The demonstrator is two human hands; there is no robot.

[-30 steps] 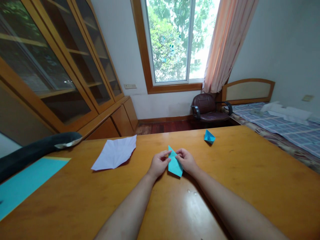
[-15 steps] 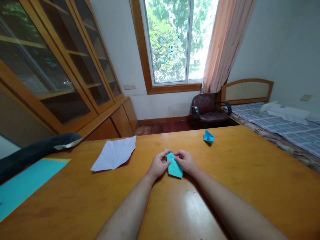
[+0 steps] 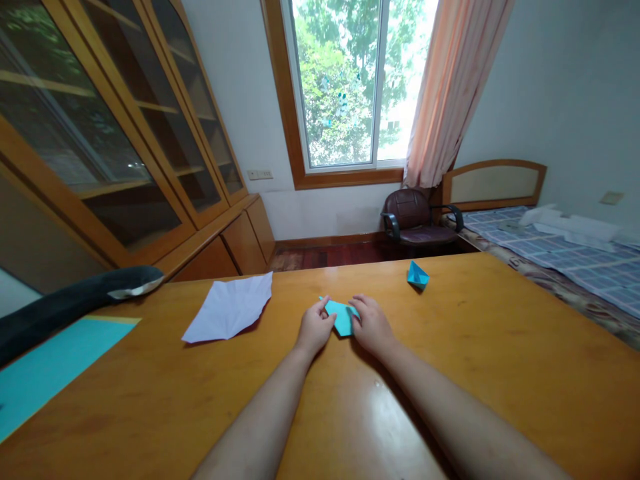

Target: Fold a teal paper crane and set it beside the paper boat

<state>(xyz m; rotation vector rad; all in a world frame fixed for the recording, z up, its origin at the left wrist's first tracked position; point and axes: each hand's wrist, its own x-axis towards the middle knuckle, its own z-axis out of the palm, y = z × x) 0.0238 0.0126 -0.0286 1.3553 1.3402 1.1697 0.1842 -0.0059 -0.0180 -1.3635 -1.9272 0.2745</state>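
A folded piece of turquoise paper (image 3: 343, 319) is between my two hands, just above or on the wooden table (image 3: 210, 407). My left hand (image 3: 317, 328) pinches its left end, thumb toward me and fingers behind. My right hand (image 3: 371, 324) is closed on the right edge, its fingers partly covering the paper. A thin pointed tip of the paper shows past my left fingers. Beyond my right hand, a small folded blue paper shape (image 3: 417, 275) stands near the table's far edge.
A creased white paper sheet (image 3: 231, 308) lies left of my hands. Farther left are a large turquoise sheet (image 3: 60, 363) and a dark cushion-like object (image 3: 75, 303). Past the table stand a brown armchair (image 3: 420, 217), a bed (image 3: 565, 240) and a glass-door cabinet (image 3: 150, 133).
The folded turquoise paper has turned between my hands, its lower end swinging to the right and away from me. My right hand has shifted its grip to the paper's right edge.
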